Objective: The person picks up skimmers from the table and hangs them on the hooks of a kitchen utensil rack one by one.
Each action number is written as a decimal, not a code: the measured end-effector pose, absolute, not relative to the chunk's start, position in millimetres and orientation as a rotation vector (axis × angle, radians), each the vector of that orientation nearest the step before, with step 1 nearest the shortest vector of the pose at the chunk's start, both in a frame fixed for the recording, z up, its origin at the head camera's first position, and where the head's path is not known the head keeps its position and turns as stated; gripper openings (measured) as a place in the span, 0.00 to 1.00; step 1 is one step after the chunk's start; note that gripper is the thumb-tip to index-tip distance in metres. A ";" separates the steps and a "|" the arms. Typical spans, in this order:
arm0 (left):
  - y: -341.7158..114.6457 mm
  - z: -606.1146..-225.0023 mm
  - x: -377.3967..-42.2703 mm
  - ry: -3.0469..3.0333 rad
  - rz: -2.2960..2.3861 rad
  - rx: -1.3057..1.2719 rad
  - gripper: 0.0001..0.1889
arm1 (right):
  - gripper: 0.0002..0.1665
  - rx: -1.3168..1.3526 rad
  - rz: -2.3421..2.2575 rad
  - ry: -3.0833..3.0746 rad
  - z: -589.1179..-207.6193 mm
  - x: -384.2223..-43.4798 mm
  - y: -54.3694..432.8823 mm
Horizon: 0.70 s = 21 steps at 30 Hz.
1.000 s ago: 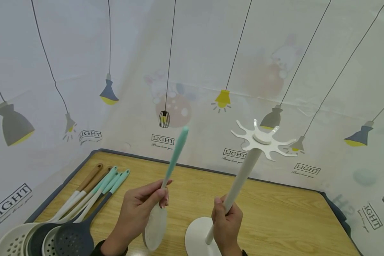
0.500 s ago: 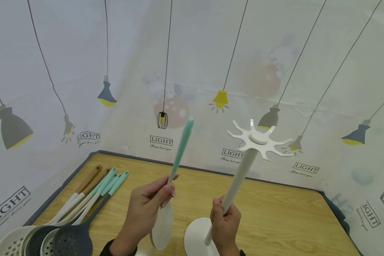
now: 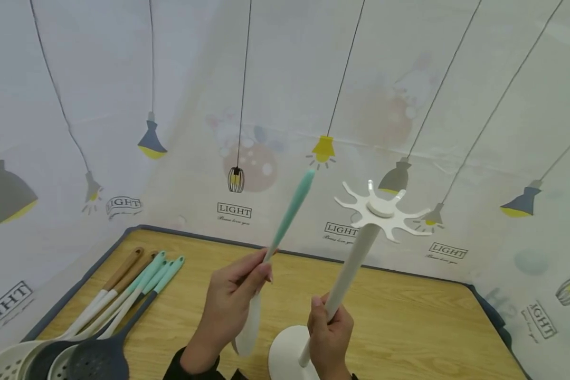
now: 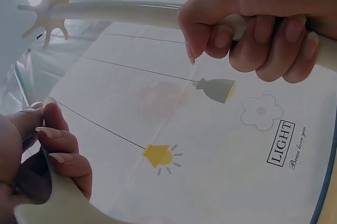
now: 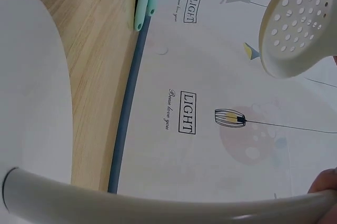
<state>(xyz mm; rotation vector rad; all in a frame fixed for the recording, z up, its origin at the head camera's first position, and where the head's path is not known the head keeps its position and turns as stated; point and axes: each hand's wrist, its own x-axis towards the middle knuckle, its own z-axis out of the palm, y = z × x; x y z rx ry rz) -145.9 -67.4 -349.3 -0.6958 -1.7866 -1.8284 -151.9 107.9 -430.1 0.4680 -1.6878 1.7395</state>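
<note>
My left hand [image 3: 230,295] pinches a skimmer [image 3: 294,208] by its shaft between thumb and fingers. Its mint handle points up and leans right, and its cream head hangs below the hand. Round holes show in the skimmer head [image 5: 297,23] in the right wrist view. My right hand [image 3: 331,335] grips the white pole of a utensil stand [image 3: 353,261]. Several curved hooks [image 3: 382,209] spread from the stand's top, with nothing hanging on them. The round white base [image 3: 287,351] is low beside the right hand; I cannot tell whether it touches the table.
Several skimmers and similar utensils [image 3: 97,356] lie overlapped at the table's left, with mint or brown handles pointing away. The wooden table [image 3: 423,316] has a dark edge. Behind it hangs a pale sheet [image 3: 285,79] printed with lamps.
My left hand has moved right with the skimmer, closer to the stand. The skimmer's handle leans further right and its head has turned more edge-on. My right hand keeps its grip on the pole.
</note>
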 end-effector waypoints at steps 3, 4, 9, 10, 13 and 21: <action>-62.8 -348.8 -148.6 -1.775 -1.808 -0.732 0.16 | 0.17 0.477 1.751 -1.678 -430.7 -151.1 106.6; -61.5 -348.9 -149.4 -1.777 -1.801 -0.740 0.16 | 0.17 0.479 1.757 -1.677 -430.5 -150.8 106.2; -56.0 -347.8 -150.7 -1.844 -1.782 -0.743 0.16 | 0.16 0.494 1.738 -1.680 -430.6 -150.6 105.7; -55.3 -347.7 -150.7 -1.870 -1.773 -0.737 0.16 | 0.16 0.496 1.732 -1.681 -430.8 -150.7 105.9; -53.1 -347.3 -151.0 -1.918 -1.744 -0.750 0.17 | 0.16 0.514 1.715 -1.675 -431.5 -151.7 106.8; -47.8 -348.5 -154.6 -1.935 -1.656 -0.818 0.17 | 0.17 0.498 1.688 -1.698 -430.5 -151.4 109.2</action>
